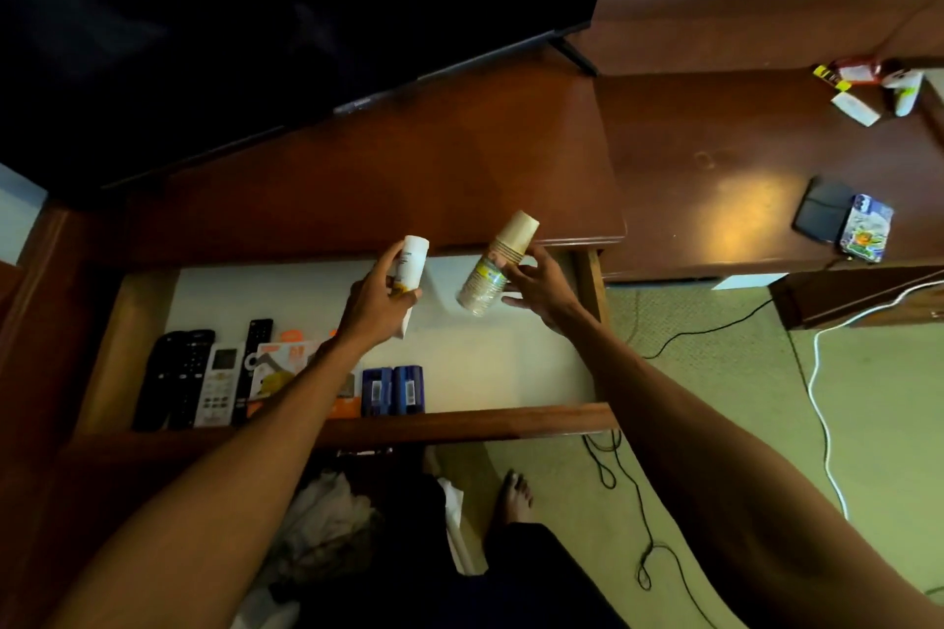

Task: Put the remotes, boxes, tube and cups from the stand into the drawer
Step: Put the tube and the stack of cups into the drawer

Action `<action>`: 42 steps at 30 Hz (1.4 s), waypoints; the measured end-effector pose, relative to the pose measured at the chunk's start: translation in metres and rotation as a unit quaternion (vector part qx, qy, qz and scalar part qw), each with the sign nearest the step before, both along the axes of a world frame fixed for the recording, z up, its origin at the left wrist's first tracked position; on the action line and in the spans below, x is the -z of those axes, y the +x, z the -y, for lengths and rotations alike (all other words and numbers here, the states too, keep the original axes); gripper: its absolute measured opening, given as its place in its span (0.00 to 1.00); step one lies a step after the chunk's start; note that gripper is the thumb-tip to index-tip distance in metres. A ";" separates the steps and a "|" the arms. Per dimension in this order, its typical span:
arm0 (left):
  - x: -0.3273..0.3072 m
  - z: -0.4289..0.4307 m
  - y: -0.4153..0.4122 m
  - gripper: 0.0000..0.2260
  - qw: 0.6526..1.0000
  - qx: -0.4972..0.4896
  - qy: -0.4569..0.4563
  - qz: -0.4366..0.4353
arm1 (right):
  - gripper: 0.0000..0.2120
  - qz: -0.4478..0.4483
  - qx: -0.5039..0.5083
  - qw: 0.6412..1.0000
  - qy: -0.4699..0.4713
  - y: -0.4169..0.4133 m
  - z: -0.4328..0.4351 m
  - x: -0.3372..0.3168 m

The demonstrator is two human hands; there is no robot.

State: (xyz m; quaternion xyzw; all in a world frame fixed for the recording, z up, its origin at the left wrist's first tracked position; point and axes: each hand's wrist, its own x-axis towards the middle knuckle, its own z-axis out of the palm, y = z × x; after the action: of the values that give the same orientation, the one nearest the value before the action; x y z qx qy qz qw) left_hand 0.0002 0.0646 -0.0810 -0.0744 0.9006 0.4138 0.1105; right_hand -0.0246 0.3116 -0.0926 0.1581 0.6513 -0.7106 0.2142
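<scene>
While both hang above drawer point(511, 416), left grip point(380, 307) clasps tube point(414, 256) midway, right grip point(536, 284) pinches cups point(503, 245) sidelong

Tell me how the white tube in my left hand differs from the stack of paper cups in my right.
The white tube is one slim white piece with a yellow-orange mark; the stack of paper cups is tan, wider and ringed with nested rims. The left hand wraps the tube; the right hand holds the stack with spread fingers. Both are tilted above the open drawer.
</scene>
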 end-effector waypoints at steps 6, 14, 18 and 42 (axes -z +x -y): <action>0.038 -0.007 0.046 0.35 0.997 0.006 -0.002 0.079 | 0.21 0.071 -0.056 0.995 0.031 0.051 -0.004 0.042; 0.073 -0.034 0.061 0.35 0.994 -0.030 -0.051 0.093 | 0.24 0.090 -0.130 0.963 0.217 0.069 0.009 0.097; 0.086 -0.057 0.057 0.35 0.990 -0.028 -0.090 0.102 | 0.28 0.062 -0.097 0.950 0.291 0.066 0.021 0.106; 0.102 -0.038 0.024 0.37 0.934 0.235 -0.258 0.074 | 0.24 0.004 -0.104 0.937 0.334 0.081 0.031 0.099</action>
State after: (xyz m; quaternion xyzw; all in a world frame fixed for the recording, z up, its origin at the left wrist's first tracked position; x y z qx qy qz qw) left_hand 0.0240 0.1022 -0.1833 0.0833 0.9574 0.1228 0.2478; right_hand 0.0563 0.2808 -0.1912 0.1549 0.8632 -0.4250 0.2243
